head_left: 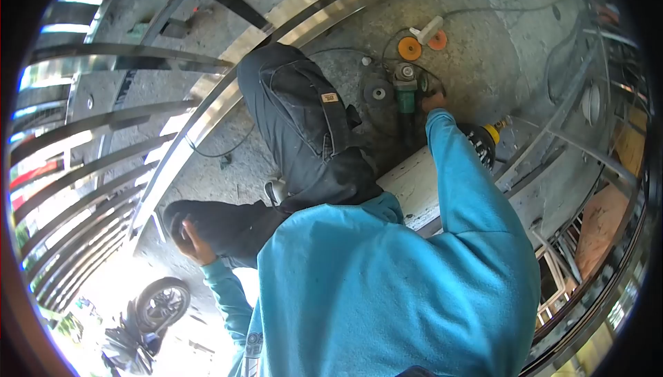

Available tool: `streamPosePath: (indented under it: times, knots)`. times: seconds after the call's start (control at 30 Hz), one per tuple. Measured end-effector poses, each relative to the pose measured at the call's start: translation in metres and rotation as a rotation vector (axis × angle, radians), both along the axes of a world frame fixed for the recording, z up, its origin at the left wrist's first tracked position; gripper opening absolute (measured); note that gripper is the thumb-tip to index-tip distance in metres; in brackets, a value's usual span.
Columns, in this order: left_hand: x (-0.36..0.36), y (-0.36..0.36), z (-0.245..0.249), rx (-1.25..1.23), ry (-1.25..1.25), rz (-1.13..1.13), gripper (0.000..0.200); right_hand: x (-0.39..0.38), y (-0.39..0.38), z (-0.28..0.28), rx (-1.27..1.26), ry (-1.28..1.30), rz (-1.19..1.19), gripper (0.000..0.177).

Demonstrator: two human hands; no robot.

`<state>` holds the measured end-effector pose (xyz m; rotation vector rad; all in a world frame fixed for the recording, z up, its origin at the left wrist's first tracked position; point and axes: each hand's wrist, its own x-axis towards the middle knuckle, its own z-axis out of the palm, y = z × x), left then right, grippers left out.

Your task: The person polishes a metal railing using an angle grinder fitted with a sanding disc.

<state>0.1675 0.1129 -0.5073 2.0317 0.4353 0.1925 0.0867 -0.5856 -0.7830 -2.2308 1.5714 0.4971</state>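
Angle grinder with a green body and a round metal head [406, 95] sits on the rough grey concrete floor [511, 52] toward one o'clock, its head end pointing to twelve. The bare right hand [435, 102], at the end of a light blue sleeve [473, 177], is down at the grinder's three o'clock side, close against it. Its fingers look bent, but they are too small and too shadowed to tell how far they close or whether they grip anything

Around the tool, a dark grey round disc [378, 94] lies just beside it at nine o'clock. An orange disc [409, 48] lies at its twelve, with a redder orange disc [437, 40] a little toward one o'clock, and a pale oblong block [429, 30] near both. A thin black cable [501, 10] runs across the floor from there toward two o'clock

The bare left hand [195, 242] is well apart at eight o'clock, by the bent knee of the black trousers [300, 114]. Its fingers are loosely open and slightly curved, with nothing visible in them

A pale, scuffed cylinder [414, 187] lies beside the right arm, and a black and yellow part [492, 134] shows past the sleeve. Dark metal bars [107, 116] fan out from seven to eleven o'clock, and a motorcycle [162, 304] stands at seven
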Motion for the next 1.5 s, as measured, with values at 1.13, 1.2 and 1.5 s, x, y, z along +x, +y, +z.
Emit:
streamPosePath:
  times: [1.13,1.2,1.5]
  knots:
    - [-0.004,-0.077,0.019,0.497,-0.383,-0.295,0.018,0.024,0.063,0.053,0.253,0.025,0.278,0.141]
    - [-0.001,-0.074,0.014,0.488,-0.367,-0.27,0.017,0.026,0.069,0.051,0.273,0.012,0.208,0.142]
    - [0.003,-0.054,-0.001,0.548,-0.34,-0.274,0.017,0.027,0.078,0.056,0.259,-0.111,0.096,0.129]
